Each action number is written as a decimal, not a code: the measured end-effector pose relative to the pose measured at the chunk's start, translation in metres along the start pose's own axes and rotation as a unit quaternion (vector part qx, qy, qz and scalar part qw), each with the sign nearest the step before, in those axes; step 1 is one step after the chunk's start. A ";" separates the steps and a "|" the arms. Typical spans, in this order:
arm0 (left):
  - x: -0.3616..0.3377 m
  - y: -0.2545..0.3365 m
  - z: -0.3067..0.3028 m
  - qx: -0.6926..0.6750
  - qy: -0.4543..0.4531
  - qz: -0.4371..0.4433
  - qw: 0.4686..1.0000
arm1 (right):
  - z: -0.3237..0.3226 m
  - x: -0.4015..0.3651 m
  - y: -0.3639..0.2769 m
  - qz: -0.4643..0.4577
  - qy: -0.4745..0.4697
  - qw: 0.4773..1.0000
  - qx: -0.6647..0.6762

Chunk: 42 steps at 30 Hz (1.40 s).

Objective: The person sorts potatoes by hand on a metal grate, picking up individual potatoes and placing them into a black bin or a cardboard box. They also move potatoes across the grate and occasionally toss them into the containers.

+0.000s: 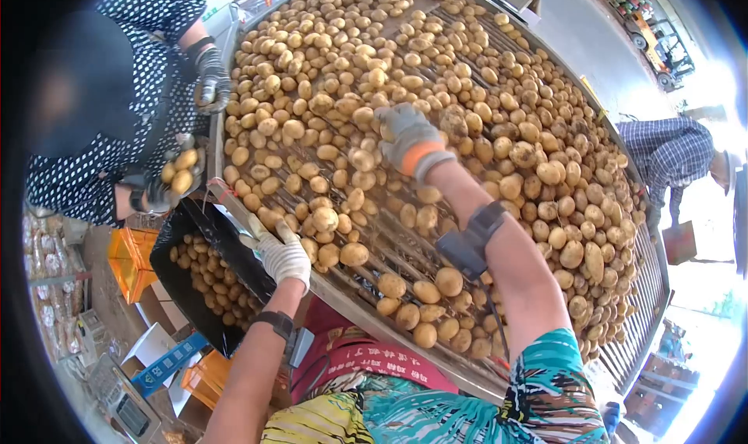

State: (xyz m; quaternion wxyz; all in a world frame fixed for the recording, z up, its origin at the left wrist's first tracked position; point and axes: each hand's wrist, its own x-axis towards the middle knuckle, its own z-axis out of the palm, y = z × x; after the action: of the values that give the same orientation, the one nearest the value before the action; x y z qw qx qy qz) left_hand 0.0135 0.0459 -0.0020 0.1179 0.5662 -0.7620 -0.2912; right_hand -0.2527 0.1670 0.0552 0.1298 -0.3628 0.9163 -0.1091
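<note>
Potatoes point(538, 171) lie heaped across a large slatted sorting table point(393, 249). My right hand point(409, 139), in a grey glove with an orange cuff, reaches over the middle of the heap. Its fingers stretch out to the left against the potatoes, and a few beside it are blurred. My left hand point(282, 255), in a white ribbed glove, is at the table's near left rim with fingers apart, close to several loose potatoes point(323, 220). Just below it stands a black-lined crate point(187, 218), partly filled with potatoes point(214, 276).
At the left, a person in dotted clothing point(156, 70) holds potatoes point(182, 181) in a gloved hand. Another person in checked clothing point(670, 152) bends at the right. An orange crate point(131, 257) and a scale point(121, 405) stand lower left. A forklift point(662, 51) is farther back.
</note>
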 end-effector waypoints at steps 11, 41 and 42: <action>-0.007 0.010 -0.009 -0.068 -0.030 -0.012 0.997 | -0.054 -0.245 0.069 0.160 0.078 0.720 0.671; -0.003 -0.003 -0.005 -0.064 -0.035 0.007 0.997 | 0.011 -0.270 0.015 0.055 -0.207 0.973 -0.090; -0.005 0.006 -0.016 -0.074 -0.067 -0.021 0.995 | 0.014 -0.269 0.014 0.063 -0.196 0.973 -0.105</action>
State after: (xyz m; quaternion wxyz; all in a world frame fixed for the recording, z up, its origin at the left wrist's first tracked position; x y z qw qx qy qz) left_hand 0.0184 0.0468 0.0148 0.1022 0.5510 -0.7324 -0.3867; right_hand -0.0679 0.3618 0.0805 0.2744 -0.3304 0.9004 0.0692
